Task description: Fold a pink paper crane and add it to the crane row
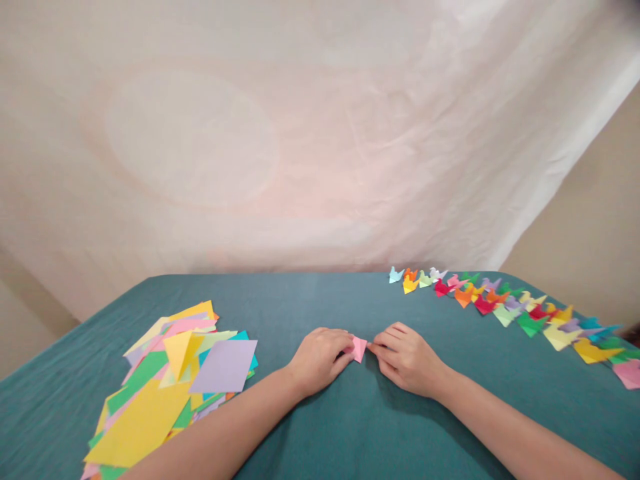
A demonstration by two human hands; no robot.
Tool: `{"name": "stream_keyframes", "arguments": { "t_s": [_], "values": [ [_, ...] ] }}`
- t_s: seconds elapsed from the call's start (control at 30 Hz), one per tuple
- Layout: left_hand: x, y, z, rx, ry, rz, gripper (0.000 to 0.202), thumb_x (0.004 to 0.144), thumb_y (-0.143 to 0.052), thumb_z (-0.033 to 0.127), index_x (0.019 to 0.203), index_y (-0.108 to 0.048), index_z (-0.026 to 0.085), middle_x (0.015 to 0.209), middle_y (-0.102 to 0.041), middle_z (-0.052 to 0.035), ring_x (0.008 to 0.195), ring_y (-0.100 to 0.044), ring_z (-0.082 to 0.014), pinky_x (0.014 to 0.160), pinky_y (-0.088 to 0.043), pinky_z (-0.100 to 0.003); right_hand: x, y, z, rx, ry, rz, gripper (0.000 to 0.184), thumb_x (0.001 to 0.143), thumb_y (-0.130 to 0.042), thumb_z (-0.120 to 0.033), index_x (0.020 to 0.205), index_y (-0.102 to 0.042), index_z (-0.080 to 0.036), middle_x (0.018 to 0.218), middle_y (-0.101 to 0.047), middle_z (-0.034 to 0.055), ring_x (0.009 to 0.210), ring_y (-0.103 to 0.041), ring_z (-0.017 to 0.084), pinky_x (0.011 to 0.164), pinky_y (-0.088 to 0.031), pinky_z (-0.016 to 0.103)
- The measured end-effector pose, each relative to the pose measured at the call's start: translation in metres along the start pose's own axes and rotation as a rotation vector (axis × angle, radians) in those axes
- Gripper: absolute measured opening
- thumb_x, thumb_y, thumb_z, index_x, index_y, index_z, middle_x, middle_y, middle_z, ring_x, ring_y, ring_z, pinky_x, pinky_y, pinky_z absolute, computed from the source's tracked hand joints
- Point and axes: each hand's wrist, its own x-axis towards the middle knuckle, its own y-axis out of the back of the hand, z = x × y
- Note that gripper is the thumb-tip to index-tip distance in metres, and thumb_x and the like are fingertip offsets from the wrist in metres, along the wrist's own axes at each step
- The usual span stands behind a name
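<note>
Pinching a small pink folded paper [359, 349] near the middle of the table, the left hand [321, 359] has its thumb and fingers closed on the paper's left side and covers part of it. The right hand [407, 360] is curled, its fingertips at the paper's right corner; whether they grip that corner or only touch it cannot be told.

Around both hands lies a bare stretch of dark green tablecloth [310, 427], with nothing standing between them and the paper.

To the left, a loose, untidy heap of coloured paper [150, 413] spreads toward the near edge of the view. A lavender sheet [225, 367] lies on top at the side closest to the left hand, and a large yellow sheet [143, 423] lies nearer the viewer. The left forearm [240, 427] passes in front of the heap's near right side and hides some of it.

To the right, well apart from the right hand, many small folded paper birds [463, 295] form a slanting band. It runs from a pale blue bird [395, 275] at the table's far edge to a pink one [627, 375], cut off by the right border.

Beyond the table hangs a wrinkled whitish cloth [325, 147] marked with a faint large oval [190, 137]. A beige wall [590, 200] shows at right.
</note>
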Motion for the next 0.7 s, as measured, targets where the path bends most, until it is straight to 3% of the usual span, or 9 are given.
{"name": "stream_keyframes", "arguments": {
  "t_s": [0.27,0.5,0.7],
  "values": [
    [0.0003,0.0007,-0.0003,-0.035,0.008,0.009,0.014,0.086,-0.052,0.025,0.097,-0.059,0.021,0.109,-0.063,-0.0032,0.105,-0.056,-0.0184,0.092,-0.04,-0.031,0.0002,-0.0007,-0.0007,0.032,-0.006,-0.038,0.023,0.083,-0.047,-0.013,0.099,-0.063,-0.016,0.086,-0.061,0.0072,0.079,-0.053,0.017,0.074,-0.038,0.033],
    [0.0026,0.0028,-0.0032,-0.202,0.048,0.037,0.019,0.086,-0.053,0.026,0.102,-0.061,0.02,0.102,-0.066,-0.0032,0.096,-0.059,-0.017,0.089,-0.041,-0.028,0.0033,0.0059,-0.003,0.042,-0.013,-0.061,0.024,0.083,-0.048,-0.013,0.101,-0.062,-0.019,0.106,-0.06,0.0083,0.093,-0.052,0.019,0.079,-0.04,0.035],
    [0.0039,0.0022,-0.0082,-0.286,0.103,0.046,0.023,0.084,-0.056,0.032,0.104,-0.062,0.021,0.103,-0.065,-0.0036,0.097,-0.057,-0.0174,0.088,-0.041,-0.03,0.0064,0.0063,-0.0055,0.042,0.033,-0.055,0.023,0.086,-0.046,-0.014,0.101,-0.062,-0.018,0.108,-0.062,0.0084,0.096,-0.053,0.019,0.08,-0.043,0.034]
  ]
}}
